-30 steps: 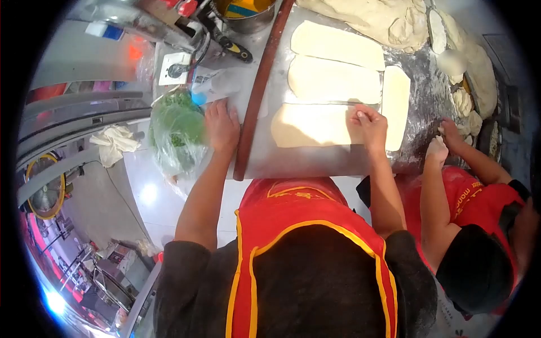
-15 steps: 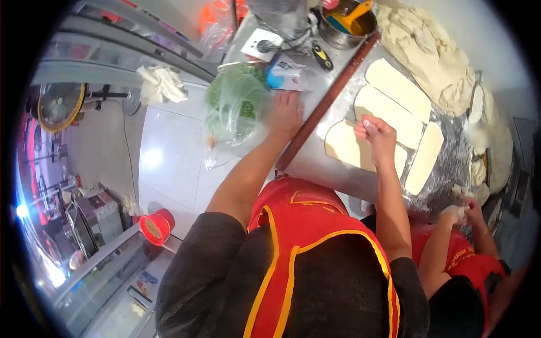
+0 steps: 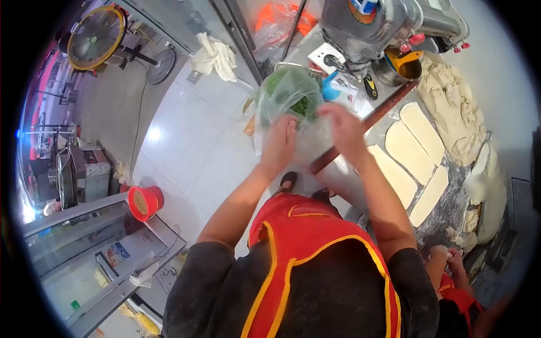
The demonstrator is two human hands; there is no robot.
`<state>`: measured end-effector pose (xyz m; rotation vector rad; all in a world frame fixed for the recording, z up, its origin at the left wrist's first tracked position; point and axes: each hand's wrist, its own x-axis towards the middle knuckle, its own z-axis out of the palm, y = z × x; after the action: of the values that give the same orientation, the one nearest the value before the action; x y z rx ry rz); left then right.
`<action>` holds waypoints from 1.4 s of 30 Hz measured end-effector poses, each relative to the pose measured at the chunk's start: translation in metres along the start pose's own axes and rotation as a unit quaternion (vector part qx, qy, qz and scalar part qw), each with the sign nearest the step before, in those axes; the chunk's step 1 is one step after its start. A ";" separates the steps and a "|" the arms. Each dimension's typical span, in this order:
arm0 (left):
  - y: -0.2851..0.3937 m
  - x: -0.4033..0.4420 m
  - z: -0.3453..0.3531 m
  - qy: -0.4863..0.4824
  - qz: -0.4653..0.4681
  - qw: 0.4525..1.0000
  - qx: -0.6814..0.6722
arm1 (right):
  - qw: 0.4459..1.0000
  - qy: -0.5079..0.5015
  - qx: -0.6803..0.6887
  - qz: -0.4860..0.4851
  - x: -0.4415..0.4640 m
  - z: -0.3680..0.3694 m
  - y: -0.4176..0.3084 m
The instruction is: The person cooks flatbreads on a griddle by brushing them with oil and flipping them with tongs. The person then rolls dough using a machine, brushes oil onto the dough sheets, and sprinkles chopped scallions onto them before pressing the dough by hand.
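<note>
A clear plastic bag (image 3: 275,96) of chopped greens (image 3: 304,106) rests at the left end of the worktop, its mouth turned toward me. My left hand (image 3: 280,141) is closed on the near edge of the bag, fingers folded against the plastic. To the right of the opening, my right hand (image 3: 345,130) is raised with bent fingers close to the bag. Motion smears those fingertips, so whether they grip the plastic is unclear. Flat dough sheets (image 3: 410,149) lie on the worktop beyond a long reddish-brown wooden strip (image 3: 389,104).
A large dough mass (image 3: 451,107) sits at the back right, beside a metal pot (image 3: 403,70) with an orange-handled brush (image 3: 407,57). A power socket (image 3: 327,58) and a machine (image 3: 366,34) stand behind. A co-worker's hands (image 3: 448,256) work at lower right. A red bucket (image 3: 145,203) is at left.
My right hand has left the dough sheets and moved left to the bag. My left hand has shifted from the worktop to the bag's edge. The view has turned leftward.
</note>
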<state>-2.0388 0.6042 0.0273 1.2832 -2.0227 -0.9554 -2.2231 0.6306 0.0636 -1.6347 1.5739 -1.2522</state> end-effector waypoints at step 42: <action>0.008 -0.009 -0.033 0.209 0.122 0.970 0.037 | 0.739 -0.142 0.476 0.455 0.028 0.016 0.026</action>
<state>-2.0145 0.6059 0.0527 1.1261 -1.8380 -0.4532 -2.2244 0.5963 0.0411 -0.2576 0.9681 -0.8895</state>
